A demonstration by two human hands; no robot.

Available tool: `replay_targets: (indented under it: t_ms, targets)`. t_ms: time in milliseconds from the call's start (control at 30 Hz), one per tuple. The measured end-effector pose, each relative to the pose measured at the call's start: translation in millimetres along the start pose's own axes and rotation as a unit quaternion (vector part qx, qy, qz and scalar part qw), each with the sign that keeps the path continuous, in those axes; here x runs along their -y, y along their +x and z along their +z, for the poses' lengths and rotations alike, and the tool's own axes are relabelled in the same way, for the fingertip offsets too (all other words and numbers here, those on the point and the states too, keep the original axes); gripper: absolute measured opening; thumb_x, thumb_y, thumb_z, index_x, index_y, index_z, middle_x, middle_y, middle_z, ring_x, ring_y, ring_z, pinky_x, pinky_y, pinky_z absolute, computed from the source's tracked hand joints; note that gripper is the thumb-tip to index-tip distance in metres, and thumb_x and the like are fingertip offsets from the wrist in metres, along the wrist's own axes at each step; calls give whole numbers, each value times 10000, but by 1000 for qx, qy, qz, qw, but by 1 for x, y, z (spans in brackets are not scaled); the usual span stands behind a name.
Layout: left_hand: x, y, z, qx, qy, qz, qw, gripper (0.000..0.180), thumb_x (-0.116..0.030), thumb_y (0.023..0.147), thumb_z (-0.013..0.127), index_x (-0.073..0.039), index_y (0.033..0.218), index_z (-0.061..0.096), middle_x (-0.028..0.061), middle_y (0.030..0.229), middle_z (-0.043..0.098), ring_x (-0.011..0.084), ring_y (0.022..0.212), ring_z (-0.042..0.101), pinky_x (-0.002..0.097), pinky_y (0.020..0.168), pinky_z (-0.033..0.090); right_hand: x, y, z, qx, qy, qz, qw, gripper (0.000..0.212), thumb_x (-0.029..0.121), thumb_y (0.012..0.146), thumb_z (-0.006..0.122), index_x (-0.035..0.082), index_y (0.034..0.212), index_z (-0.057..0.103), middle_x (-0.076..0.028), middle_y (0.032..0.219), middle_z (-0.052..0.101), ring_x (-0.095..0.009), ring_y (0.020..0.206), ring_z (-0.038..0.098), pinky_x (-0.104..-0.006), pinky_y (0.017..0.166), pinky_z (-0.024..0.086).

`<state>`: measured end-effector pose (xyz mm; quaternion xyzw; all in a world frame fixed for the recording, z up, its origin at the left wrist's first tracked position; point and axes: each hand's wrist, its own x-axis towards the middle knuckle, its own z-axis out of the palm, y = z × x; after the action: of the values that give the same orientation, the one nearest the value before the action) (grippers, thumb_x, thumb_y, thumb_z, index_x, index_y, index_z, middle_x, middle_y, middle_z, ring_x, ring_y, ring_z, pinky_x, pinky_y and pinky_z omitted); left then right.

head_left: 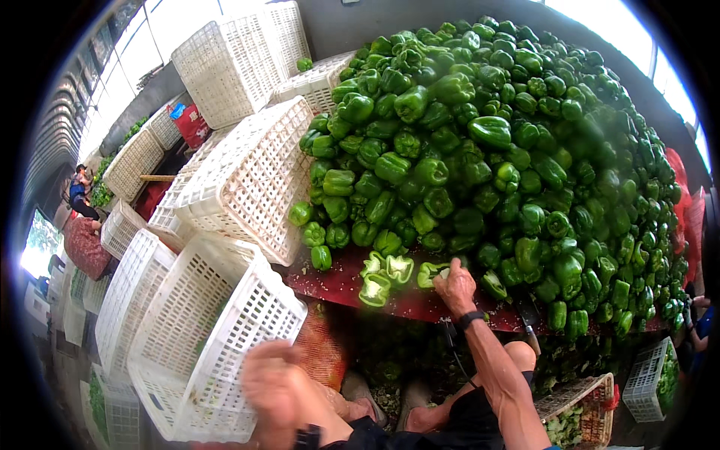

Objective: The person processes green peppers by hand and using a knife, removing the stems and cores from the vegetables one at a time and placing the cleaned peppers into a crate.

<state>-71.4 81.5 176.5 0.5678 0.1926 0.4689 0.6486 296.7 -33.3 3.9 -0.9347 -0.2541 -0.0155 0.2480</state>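
A big heap of green bell peppers [465, 150] covers most of the red table [337, 277]. At its near edge lie several cut pepper pieces [375, 289], pale insides showing. My right hand [456, 289], a dark band on its wrist, is closed at the right edge of a bell pepper half [428, 275] and seems to grip it; the fingertips are partly hidden. To the lower left, my left hand [274, 382] is smeared by motion in front of a white plastic crate [202, 360]. Its fingers cannot be made out.
White crates [240, 180] are stacked along the left. A knife [529, 322] rests at the table's front edge, right of my right arm. An orange mesh sack [321, 345] stands below the table. Lower right is a crate of pepper scraps [581, 409]. Another person [80, 191] is far left.
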Motion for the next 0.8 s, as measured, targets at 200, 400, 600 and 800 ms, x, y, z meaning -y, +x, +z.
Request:
replay_targets:
  t_ms: [200,400,600,800]
  targets:
    - [126,-37,93,-41,-92,-390,915,555,-388,1008,494,1,1397,420,176,1305,535,332,1149,575,536,929,499,24,-94,-55,-17,190,-120,974,516,190,745,711,3,1194,537,-233,908,659,-366,817,667,-440,716,543]
    - [164,-49,81,89,-280,-457,839,466,-249,970,574,4,1355,502,121,1288,601,241,1170,583,379,993,485,45,-165,-87,79,133,-241,958,645,211,722,732,-16,1293,536,-193,1002,641,-360,921,636,-433,754,548]
    - [151,-57,105,76,-139,-409,899,439,-66,877,612,13,1305,554,96,1214,618,192,1085,597,320,933,484,33,-173,-75,19,115,-256,960,614,152,732,702,-72,1269,506,-186,907,611,-361,817,621,-444,654,536]
    - [153,-59,97,75,-147,-387,907,450,-48,850,626,29,1288,561,112,1184,630,200,1010,632,305,868,521,35,-178,-71,26,143,-245,959,569,98,762,650,-75,1275,475,-195,879,619,-376,776,639,-441,631,538]
